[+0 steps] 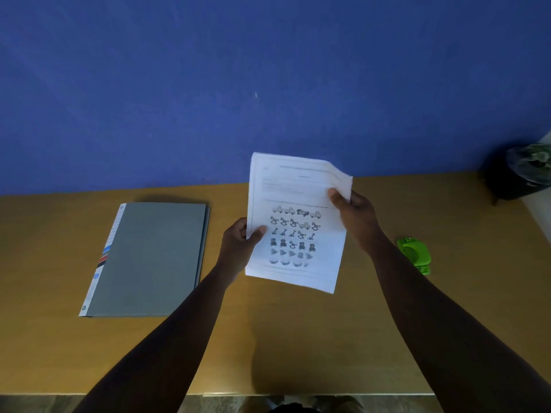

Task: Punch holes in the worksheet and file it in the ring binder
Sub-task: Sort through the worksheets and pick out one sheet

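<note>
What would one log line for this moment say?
stage: before punching | worksheet: held above table by left hand and right hand | ring binder: closed | hole punch: untouched

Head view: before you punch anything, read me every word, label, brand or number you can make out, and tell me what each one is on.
No text can be quoted; all of it is too blurred or small.
White paper worksheet held in both hands: heading and instruction lines blurred; only rows of small toy pictures show.
Closed grey ring binder: white spine strip with a blue label and a small round logo, unreadable.
Green plastic hole punch: no lettering visible.
</note>
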Motion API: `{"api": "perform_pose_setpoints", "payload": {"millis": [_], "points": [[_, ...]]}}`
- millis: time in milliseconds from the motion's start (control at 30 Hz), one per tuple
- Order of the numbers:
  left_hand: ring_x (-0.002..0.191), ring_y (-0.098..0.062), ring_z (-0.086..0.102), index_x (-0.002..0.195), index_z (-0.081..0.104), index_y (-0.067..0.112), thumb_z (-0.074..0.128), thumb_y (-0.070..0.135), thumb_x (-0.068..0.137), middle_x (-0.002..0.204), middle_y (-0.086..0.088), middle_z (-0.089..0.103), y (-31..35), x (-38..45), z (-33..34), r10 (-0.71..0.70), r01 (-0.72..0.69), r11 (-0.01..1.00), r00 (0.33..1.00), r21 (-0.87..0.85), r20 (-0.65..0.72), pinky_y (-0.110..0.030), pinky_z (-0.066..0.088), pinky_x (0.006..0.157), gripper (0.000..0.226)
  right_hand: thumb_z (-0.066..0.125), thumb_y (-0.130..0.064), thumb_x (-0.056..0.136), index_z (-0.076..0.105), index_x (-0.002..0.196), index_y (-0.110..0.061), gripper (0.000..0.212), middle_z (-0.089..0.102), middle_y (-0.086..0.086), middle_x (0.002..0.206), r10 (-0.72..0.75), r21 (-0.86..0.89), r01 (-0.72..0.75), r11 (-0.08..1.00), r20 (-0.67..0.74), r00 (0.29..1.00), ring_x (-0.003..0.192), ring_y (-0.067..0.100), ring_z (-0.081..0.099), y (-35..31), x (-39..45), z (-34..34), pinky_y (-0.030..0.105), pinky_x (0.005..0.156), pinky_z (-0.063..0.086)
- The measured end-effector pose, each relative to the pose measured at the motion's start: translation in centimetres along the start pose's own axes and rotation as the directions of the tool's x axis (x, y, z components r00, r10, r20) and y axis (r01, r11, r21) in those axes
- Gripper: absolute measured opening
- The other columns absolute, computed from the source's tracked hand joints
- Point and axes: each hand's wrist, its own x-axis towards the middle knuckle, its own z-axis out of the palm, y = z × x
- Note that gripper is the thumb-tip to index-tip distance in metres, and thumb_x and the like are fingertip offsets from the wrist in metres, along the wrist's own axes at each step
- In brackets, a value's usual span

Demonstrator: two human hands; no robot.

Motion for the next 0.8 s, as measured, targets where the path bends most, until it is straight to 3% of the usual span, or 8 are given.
{"api": "perform_pose_setpoints", "payload": {"millis": [67, 167, 233, 367, 433, 700, 800], "points": [[0.096, -0.012, 0.072, 0.113, 0.066, 0.018, 0.074, 0.022, 0.088, 0.105, 0.005, 0.075, -0.2, 0.0, -0.4, -0.028, 0.028, 1.000, 1.000, 0.002, 0.011, -0.026, 0.058, 0.080, 0.026, 0.062, -0.029, 0.095, 0.069, 0.109, -0.015, 0.021, 0.071, -0.007, 0.094, 0.064, 0.129, -0.058, 0.990, -0.049, 0.997, 0.074, -0.002, 0.067, 0.2, 0.0, -0.6, 0.020, 0.073, 0.055], [0.092, -0.009, 0.073, 0.116, 0.066, 0.017, 0.076, 0.018, 0.086, 0.101, 0.007, 0.077, -0.6, -0.2, -0.9, -0.102, 0.103, 0.992, 0.995, -0.073, 0.018, -0.018, 0.056, 0.072, 0.032, 0.059, -0.026, 0.097, 0.066, 0.112, -0.016, 0.020, 0.069, -0.012, 0.094, 0.122, 0.236, -0.096, 0.967, -0.097, 0.988, 0.073, -0.008, 0.066, 0.9, 0.0, -1.3, 0.012, 0.064, 0.052], [0.088, -0.005, 0.072, 0.115, 0.066, 0.021, 0.077, 0.018, 0.085, 0.098, 0.011, 0.076, -0.8, -0.4, -1.0, -0.162, 0.163, 0.978, 0.987, -0.131, 0.018, -0.016, 0.054, 0.068, 0.033, 0.059, -0.026, 0.097, 0.065, 0.115, -0.017, 0.021, 0.068, -0.016, 0.096, 0.151, 0.284, -0.106, 0.953, -0.140, 0.979, 0.077, -0.010, 0.065, 1.3, -0.1, -1.6, 0.012, 0.068, 0.051], [0.101, -0.017, 0.066, 0.122, 0.064, 0.023, 0.076, 0.021, 0.085, 0.112, 0.005, 0.072, -1.8, -0.7, -1.2, -0.263, 0.263, 0.941, 0.964, -0.211, 0.025, -0.035, 0.052, 0.087, 0.039, 0.061, -0.027, 0.096, 0.065, 0.122, -0.013, 0.030, 0.071, -0.004, 0.112, 0.246, 0.361, -0.182, 0.915, -0.140, 0.959, 0.093, 0.006, 0.069, 2.5, -0.3, -2.2, 0.030, 0.082, 0.056], [0.104, -0.021, 0.065, 0.122, 0.066, 0.021, 0.075, 0.020, 0.086, 0.114, 0.002, 0.072, -2.3, -0.9, -1.2, -0.271, 0.272, 0.938, 0.962, -0.213, 0.032, -0.039, 0.052, 0.090, 0.037, 0.061, -0.028, 0.095, 0.065, 0.121, -0.014, 0.029, 0.071, -0.002, 0.114, 0.265, 0.353, -0.202, 0.913, -0.138, 0.954, 0.093, 0.009, 0.069, 3.0, -0.5, -2.4, 0.031, 0.078, 0.055], [0.108, -0.022, 0.067, 0.122, 0.068, 0.018, 0.073, 0.018, 0.088, 0.112, 0.002, 0.074, -2.6, -1.0, -1.0, -0.261, 0.253, 0.945, 0.965, -0.209, -0.010, -0.034, 0.055, 0.085, 0.034, 0.060, -0.023, 0.096, 0.063, 0.123, -0.011, 0.029, 0.070, 0.004, 0.115, 0.249, 0.315, -0.194, 0.929, -0.147, 0.957, 0.095, 0.017, 0.069, 3.9, -1.0, -2.5, 0.034, 0.078, 0.056], [0.107, -0.018, 0.064, 0.124, 0.065, 0.021, 0.073, 0.018, 0.088, 0.114, 0.004, 0.071, -2.3, -1.1, -0.7, -0.302, 0.268, 0.902, 0.952, -0.338, -0.051, -0.030, 0.053, 0.083, 0.037, 0.060, -0.021, 0.096, 0.062, 0.120, -0.015, 0.025, 0.069, 0.003, 0.115, 0.271, 0.352, -0.196, 0.915, -0.178, 0.946, 0.091, 0.014, 0.068, 4.2, -1.0, -2.3, 0.031, 0.073, 0.054]]}}
